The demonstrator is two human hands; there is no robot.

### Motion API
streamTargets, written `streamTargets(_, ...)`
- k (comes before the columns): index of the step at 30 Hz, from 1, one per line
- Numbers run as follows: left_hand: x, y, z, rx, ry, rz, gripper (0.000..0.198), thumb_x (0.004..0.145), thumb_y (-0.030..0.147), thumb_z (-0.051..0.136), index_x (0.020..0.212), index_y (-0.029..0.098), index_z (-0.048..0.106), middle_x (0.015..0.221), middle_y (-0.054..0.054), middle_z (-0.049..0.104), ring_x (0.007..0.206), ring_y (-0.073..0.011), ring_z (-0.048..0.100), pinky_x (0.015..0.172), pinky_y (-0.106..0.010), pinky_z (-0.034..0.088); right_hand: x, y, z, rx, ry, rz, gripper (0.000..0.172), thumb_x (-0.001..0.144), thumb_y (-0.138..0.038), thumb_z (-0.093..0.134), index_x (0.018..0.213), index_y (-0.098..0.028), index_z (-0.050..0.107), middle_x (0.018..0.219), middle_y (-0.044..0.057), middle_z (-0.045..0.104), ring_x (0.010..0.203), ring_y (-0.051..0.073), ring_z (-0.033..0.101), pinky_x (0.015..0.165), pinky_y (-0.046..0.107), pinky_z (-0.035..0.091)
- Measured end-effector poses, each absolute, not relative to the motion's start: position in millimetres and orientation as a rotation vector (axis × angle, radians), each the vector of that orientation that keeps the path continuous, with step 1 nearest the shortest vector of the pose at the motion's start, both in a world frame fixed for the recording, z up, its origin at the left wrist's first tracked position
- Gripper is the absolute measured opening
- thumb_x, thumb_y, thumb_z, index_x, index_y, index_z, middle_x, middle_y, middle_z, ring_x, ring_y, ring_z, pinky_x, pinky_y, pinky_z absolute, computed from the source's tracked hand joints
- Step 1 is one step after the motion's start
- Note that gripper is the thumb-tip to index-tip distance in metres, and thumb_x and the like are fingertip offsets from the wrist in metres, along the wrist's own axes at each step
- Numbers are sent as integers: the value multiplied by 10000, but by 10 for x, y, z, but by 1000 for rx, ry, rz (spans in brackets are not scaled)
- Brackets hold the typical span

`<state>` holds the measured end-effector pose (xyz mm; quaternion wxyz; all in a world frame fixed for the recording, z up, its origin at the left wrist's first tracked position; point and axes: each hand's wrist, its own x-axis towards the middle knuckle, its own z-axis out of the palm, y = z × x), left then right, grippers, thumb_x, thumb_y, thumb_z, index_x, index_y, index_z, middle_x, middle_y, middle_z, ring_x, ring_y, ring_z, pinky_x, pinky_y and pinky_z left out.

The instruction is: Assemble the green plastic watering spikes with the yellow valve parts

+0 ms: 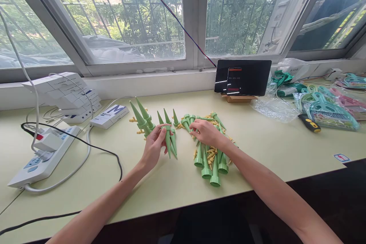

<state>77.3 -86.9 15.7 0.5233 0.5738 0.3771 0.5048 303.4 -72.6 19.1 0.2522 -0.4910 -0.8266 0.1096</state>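
Green plastic spikes, long cones with a wide collar, lie about both hands. My left hand (156, 143) is closed around a green spike (168, 141) whose tip points down toward me; more spikes lie close against it. Beyond that hand are tall green spikes (140, 116) with small yellow nozzles (133, 119) at their sides. My right hand (204, 132) reaches into a pile of loose green spikes (206, 169) and yellow nozzles (211, 155). Its fingers are bent together over the pile's far left side, and what they hold is too small to name.
At left stand a white power strip (42, 164) with cables and stacked white boxes (68, 99). A phone (234, 81) leans on a black tablet (257, 78) at the back. To the right lie a yellow-black tool handle (309, 123) and bagged brush sets (331, 110).
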Motion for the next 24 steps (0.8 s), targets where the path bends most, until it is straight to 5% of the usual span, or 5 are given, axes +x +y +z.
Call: streamTargets(24, 789, -892, 96, 1477, 1060, 1178, 294, 924, 477, 524, 951, 201, 622, 608, 35, 413, 469, -89, 361, 399, -195, 326, 2667, -288, 296, -1447, -2514, 97, 258, 951, -184, 458, 852, -159, 694, 982, 82, 603, 742, 146, 562, 605, 253, 311)
